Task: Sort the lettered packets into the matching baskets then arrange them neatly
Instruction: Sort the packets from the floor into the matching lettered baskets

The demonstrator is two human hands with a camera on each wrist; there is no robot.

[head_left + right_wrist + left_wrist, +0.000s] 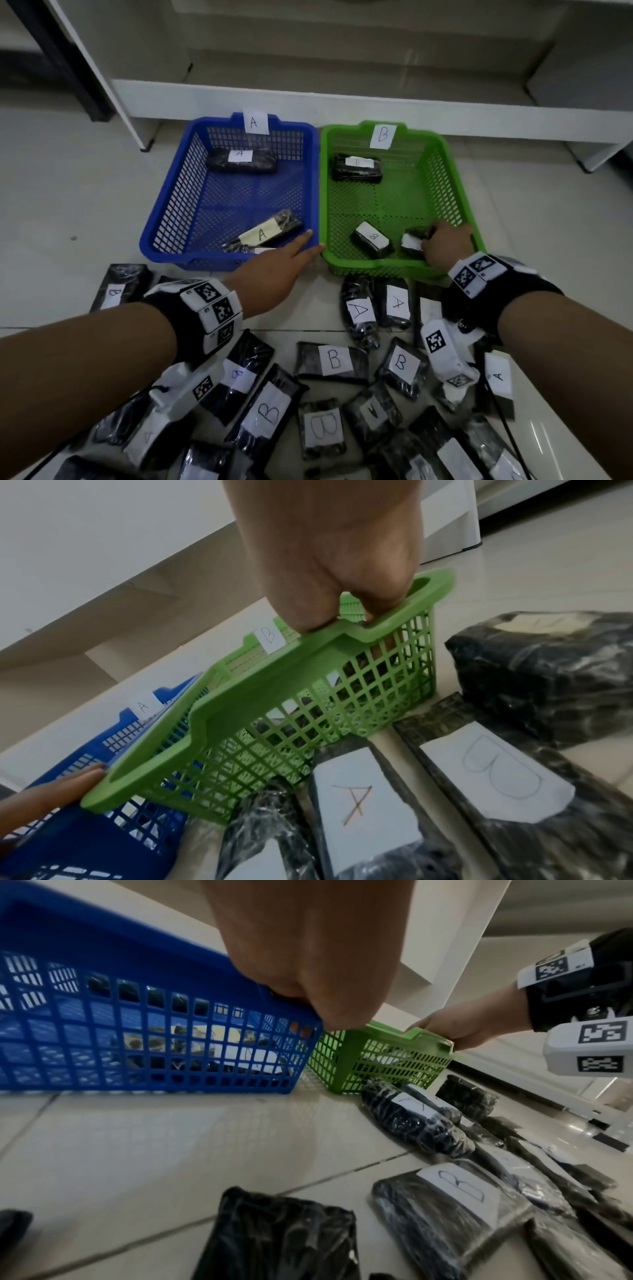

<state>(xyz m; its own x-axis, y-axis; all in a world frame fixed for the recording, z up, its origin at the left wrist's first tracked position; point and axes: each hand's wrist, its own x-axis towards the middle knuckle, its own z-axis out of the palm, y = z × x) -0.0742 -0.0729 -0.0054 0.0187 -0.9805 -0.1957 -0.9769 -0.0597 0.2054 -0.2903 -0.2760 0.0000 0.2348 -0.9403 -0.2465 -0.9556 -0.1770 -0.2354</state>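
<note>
A blue basket tagged A and a green basket tagged B stand side by side on the floor. The blue one holds two A packets. The green one holds a packet at the back and a B packet near the front. My left hand lies with straight fingers over the blue basket's near right corner, empty. My right hand reaches down into the green basket's near right corner, fingers curled on a black packet whose letter is hidden.
Several loose black packets labelled A and B cover the floor in front of the baskets and under my forearms. A white shelf unit runs right behind the baskets. Bare tile lies left of the blue basket.
</note>
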